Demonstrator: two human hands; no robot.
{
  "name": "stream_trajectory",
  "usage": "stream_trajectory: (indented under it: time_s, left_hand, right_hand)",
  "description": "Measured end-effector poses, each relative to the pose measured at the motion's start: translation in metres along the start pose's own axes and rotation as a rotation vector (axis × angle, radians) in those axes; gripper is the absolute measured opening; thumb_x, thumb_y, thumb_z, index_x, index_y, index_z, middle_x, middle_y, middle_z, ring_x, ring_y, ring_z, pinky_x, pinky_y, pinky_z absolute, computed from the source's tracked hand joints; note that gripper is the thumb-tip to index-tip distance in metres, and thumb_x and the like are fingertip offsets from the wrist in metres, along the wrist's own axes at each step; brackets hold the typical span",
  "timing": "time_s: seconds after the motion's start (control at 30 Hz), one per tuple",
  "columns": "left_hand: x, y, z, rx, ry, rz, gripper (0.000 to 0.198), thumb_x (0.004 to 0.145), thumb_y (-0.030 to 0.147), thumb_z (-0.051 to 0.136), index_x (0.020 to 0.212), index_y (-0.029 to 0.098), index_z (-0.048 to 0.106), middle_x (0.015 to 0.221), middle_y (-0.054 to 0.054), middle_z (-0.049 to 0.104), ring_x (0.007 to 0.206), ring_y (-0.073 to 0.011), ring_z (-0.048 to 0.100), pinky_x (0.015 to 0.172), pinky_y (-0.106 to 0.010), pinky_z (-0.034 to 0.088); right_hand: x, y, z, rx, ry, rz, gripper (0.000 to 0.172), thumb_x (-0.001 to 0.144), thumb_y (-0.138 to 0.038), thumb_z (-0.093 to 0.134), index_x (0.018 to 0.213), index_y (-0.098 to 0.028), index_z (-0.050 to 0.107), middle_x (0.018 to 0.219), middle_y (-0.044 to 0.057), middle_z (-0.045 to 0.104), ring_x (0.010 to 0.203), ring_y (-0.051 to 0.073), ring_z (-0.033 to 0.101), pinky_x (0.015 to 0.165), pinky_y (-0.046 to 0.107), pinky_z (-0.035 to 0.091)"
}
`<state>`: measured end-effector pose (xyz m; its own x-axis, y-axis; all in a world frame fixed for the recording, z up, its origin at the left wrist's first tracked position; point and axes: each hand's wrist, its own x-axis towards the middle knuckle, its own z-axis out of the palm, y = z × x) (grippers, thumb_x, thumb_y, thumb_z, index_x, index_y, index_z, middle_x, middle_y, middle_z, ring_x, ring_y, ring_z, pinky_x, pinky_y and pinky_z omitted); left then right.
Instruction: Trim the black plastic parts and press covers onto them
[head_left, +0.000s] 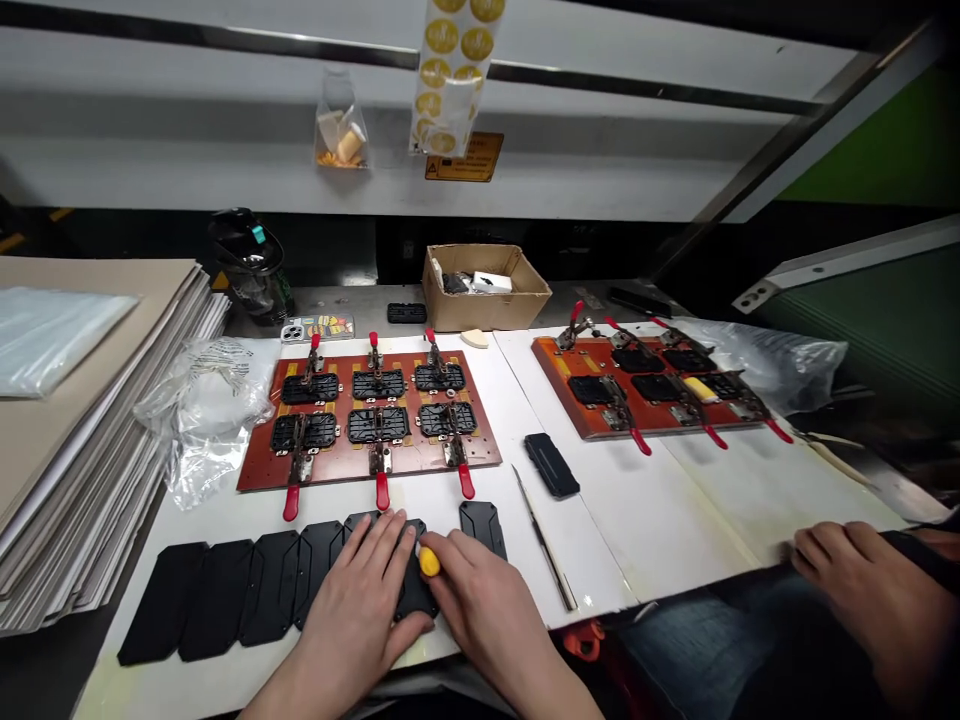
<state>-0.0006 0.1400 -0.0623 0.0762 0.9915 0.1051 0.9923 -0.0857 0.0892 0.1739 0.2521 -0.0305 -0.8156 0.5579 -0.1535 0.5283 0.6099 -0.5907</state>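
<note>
My left hand lies flat with its fingers stretched out over black plastic panels, steadying one black panel at the right of a row. In my right hand, closed fingers grip a small tool with a rounded yellow end, held at that panel's upper part. The tool's working tip is hidden. Further left in the row lie several flat black panels, edge by edge. Just beyond my right hand is another black panel, partly covered by the hand.
A red-brown clamp board holding black parts stands ahead; a second clamp board sits right. A pointed metal tool and black case lie between. Cardboard sheets are stacked left. Another person's hand rests at right.
</note>
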Motion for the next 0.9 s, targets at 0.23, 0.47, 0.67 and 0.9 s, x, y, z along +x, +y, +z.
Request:
stream_trajectory:
  time_s: [0.23,0.47,0.67,0.9]
  left_hand:
    - [0.004,-0.003,0.001,-0.085,-0.031,-0.007,0.077,0.089,0.063,0.052,0.149,0.015,0.04,0.156,-0.01,0.039,0.144,-0.0265,0.039,0.116,-0.048,0.043]
    - [0.006,-0.005,-0.001,-0.06,-0.014,0.007,0.077,0.088,0.062,0.055,0.146,0.013,0.045,0.152,-0.013,0.044,0.141,-0.028,0.044,0.114,-0.048,0.045]
    - [0.007,-0.005,0.0,-0.063,0.013,0.028,0.078,0.085,0.06,0.06,0.145,0.013,0.045,0.152,-0.013,0.045,0.139,-0.029,0.045,0.114,-0.048,0.045]
    - [0.004,-0.003,0.003,-0.079,0.03,0.006,0.077,0.086,0.059,0.059,0.147,0.015,0.043,0.153,-0.012,0.043,0.14,-0.0289,0.045,0.113,-0.047,0.046]
  right_hand:
    - [-0.007,0.004,0.001,-0.019,-0.137,0.008,0.043,0.094,-0.008,0.041,0.132,-0.025,0.055,0.108,0.006,0.061,0.097,0.021,0.061,0.081,0.029,0.051]
    - [-0.011,0.001,0.019,-0.02,-0.063,0.026,0.054,0.085,0.002,0.038,0.131,-0.02,0.057,0.109,0.008,0.061,0.099,0.022,0.059,0.086,0.032,0.05]
    - [-0.007,0.0,0.025,-0.033,0.038,0.041,0.055,0.085,0.003,0.035,0.129,-0.022,0.058,0.105,0.007,0.061,0.097,0.021,0.058,0.084,0.03,0.049]
    - [-0.046,0.013,0.009,-0.188,-0.013,-0.035,0.046,0.083,-0.004,0.047,0.12,-0.027,0.061,0.096,0.003,0.065,0.082,0.021,0.065,0.067,0.027,0.05]
